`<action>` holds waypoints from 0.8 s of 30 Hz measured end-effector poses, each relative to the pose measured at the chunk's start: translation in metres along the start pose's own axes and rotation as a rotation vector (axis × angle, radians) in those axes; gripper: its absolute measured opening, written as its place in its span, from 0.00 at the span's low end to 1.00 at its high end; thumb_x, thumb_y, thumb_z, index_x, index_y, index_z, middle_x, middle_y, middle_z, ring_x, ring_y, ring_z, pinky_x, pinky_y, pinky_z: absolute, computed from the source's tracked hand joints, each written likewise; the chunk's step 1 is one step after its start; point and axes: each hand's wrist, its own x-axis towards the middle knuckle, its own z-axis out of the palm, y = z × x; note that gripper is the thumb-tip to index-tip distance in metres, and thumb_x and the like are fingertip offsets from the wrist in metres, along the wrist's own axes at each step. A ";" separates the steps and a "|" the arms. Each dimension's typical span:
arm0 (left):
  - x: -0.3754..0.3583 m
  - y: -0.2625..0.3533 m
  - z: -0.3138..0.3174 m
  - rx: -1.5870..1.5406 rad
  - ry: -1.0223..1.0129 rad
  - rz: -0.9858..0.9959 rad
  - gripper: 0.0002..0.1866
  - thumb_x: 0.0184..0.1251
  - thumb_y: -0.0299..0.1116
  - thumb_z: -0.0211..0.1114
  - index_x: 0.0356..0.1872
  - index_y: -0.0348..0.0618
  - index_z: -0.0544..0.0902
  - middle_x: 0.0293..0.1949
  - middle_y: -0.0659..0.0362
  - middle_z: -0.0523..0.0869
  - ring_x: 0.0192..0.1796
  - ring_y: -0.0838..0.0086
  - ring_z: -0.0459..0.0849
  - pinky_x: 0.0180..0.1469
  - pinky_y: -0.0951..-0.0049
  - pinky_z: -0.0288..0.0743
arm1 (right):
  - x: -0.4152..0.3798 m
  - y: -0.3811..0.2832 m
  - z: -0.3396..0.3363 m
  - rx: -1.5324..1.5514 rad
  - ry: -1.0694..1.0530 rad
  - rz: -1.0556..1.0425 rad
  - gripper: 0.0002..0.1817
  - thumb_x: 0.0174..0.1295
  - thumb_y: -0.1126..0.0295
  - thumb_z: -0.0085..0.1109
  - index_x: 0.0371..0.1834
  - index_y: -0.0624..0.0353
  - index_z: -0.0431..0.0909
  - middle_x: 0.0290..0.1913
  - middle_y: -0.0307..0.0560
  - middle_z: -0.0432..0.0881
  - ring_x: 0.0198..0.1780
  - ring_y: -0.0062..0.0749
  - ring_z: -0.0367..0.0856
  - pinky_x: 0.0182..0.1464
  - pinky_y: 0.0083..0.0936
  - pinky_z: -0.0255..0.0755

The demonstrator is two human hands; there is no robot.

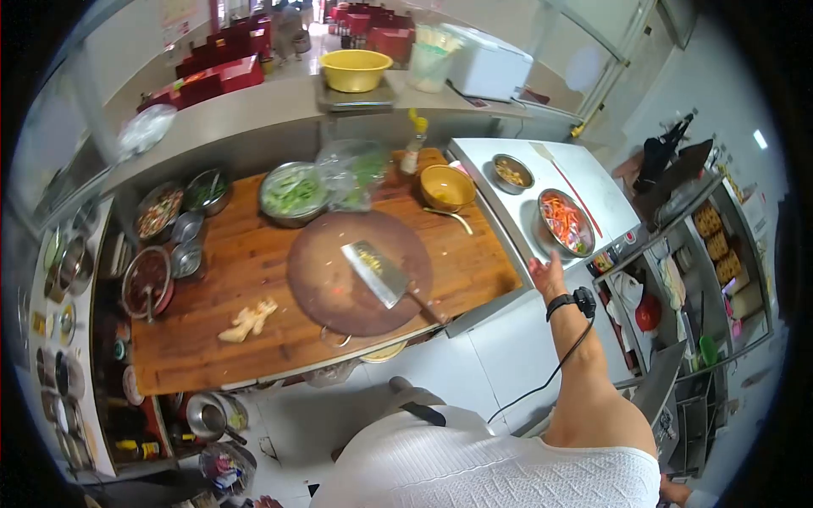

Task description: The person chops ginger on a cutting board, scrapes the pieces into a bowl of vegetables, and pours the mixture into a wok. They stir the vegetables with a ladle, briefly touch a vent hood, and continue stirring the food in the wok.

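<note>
Your white top point(457, 461) is closest. Just past your right hand point(549, 275) sits a metal bowl point(543, 230). That hand looks loose, with nothing in it; I can't tell if it touches the bowl. To hold it well, a gentle grip and a level bowl should stop spills. The bowl is round, shiny and full of thin orange and pale strips point(563, 220). Far left of the hand, a cleaver point(377, 275) lies on a round board point(315, 275). Maybe your left hand point(268, 502) peeks in, too cut off to read.
</note>
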 end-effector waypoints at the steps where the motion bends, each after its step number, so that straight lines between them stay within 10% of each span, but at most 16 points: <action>1: -0.009 -0.004 0.021 0.003 -0.042 0.010 0.11 0.55 0.36 0.51 0.34 0.40 0.73 0.25 0.63 0.74 0.25 0.80 0.72 0.23 0.83 0.65 | 0.020 -0.016 -0.008 0.094 -0.040 0.072 0.31 0.52 0.51 0.53 0.52 0.57 0.53 0.36 0.47 0.71 0.36 0.38 0.74 0.33 0.29 0.72; 3: -0.037 -0.015 0.064 -0.022 -0.169 -0.012 0.11 0.55 0.36 0.51 0.34 0.41 0.73 0.24 0.64 0.74 0.24 0.80 0.72 0.23 0.83 0.65 | 0.068 -0.032 -0.022 0.252 -0.103 0.080 0.30 0.48 0.54 0.58 0.48 0.59 0.59 0.38 0.48 0.70 0.39 0.38 0.73 0.36 0.26 0.74; 4: -0.016 -0.050 0.068 0.206 -0.540 0.360 0.07 0.55 0.35 0.51 0.26 0.44 0.72 0.22 0.64 0.73 0.23 0.80 0.72 0.22 0.84 0.65 | 0.099 -0.034 -0.033 0.309 -0.128 0.022 0.30 0.45 0.56 0.62 0.47 0.61 0.63 0.40 0.49 0.71 0.39 0.38 0.74 0.37 0.24 0.75; 5: 0.019 -0.071 0.076 0.073 -0.818 0.034 0.05 0.60 0.32 0.51 0.25 0.47 0.69 0.20 0.67 0.70 0.21 0.81 0.69 0.23 0.86 0.67 | 0.130 -0.036 -0.050 0.235 -0.176 -0.022 0.21 0.46 0.64 0.61 0.40 0.62 0.67 0.37 0.47 0.71 0.40 0.36 0.73 0.41 0.24 0.74; 6: -0.089 -0.069 0.136 0.034 -0.456 -0.006 0.04 0.53 0.28 0.52 0.22 0.46 0.71 0.18 0.66 0.71 0.19 0.80 0.69 0.20 0.85 0.62 | 0.130 -0.036 -0.054 0.015 -0.284 -0.147 0.16 0.48 0.67 0.58 0.38 0.63 0.69 0.34 0.45 0.73 0.37 0.32 0.73 0.39 0.21 0.73; 8: -0.147 -0.087 0.188 0.028 -0.550 -0.119 0.03 0.49 0.23 0.55 0.26 0.43 0.72 0.20 0.62 0.73 0.21 0.78 0.72 0.20 0.81 0.65 | 0.116 -0.039 -0.056 -0.395 -0.421 -0.466 0.06 0.53 0.73 0.52 0.32 0.63 0.72 0.30 0.41 0.75 0.30 0.22 0.72 0.35 0.15 0.69; 9: -0.178 -0.094 0.208 0.130 -0.555 -0.050 0.07 0.51 0.22 0.54 0.33 0.41 0.73 0.24 0.60 0.77 0.25 0.76 0.75 0.24 0.80 0.69 | 0.056 -0.053 -0.024 -1.164 -0.354 -1.098 0.04 0.54 0.75 0.50 0.29 0.63 0.73 0.24 0.38 0.74 0.27 0.21 0.72 0.33 0.15 0.68; 12: -0.253 -0.085 0.251 0.235 -0.667 -0.167 0.14 0.55 0.23 0.52 0.45 0.40 0.71 0.35 0.57 0.78 0.36 0.73 0.77 0.39 0.77 0.72 | 0.155 -0.064 -0.087 0.089 -0.197 0.222 0.13 0.52 0.71 0.53 0.41 0.58 0.73 0.38 0.41 0.74 0.37 0.26 0.73 0.32 0.15 0.76; 14: -0.274 -0.081 0.264 0.263 -0.759 -0.133 0.15 0.56 0.23 0.52 0.46 0.40 0.70 0.37 0.57 0.78 0.39 0.73 0.76 0.43 0.77 0.70 | 0.121 -0.062 -0.084 0.026 -0.140 0.221 0.16 0.49 0.74 0.50 0.44 0.61 0.72 0.36 0.48 0.76 0.39 0.39 0.75 0.25 0.14 0.77; 20: -0.366 -0.048 0.300 0.340 -1.396 -0.090 0.20 0.60 0.26 0.51 0.55 0.42 0.65 0.46 0.56 0.74 0.51 0.70 0.72 0.54 0.71 0.65 | -0.035 -0.041 0.004 -0.264 -0.466 0.347 0.13 0.42 0.80 0.50 0.35 0.66 0.71 0.30 0.43 0.78 0.25 0.24 0.77 0.22 0.07 0.74; 24: -0.432 -0.011 0.312 0.277 -1.393 -0.102 0.25 0.59 0.28 0.53 0.58 0.43 0.60 0.51 0.56 0.71 0.53 0.70 0.70 0.55 0.69 0.64 | -0.104 0.000 0.067 -0.496 -0.787 0.504 0.12 0.40 0.79 0.50 0.32 0.65 0.71 0.25 0.42 0.76 0.22 0.25 0.76 0.21 0.13 0.73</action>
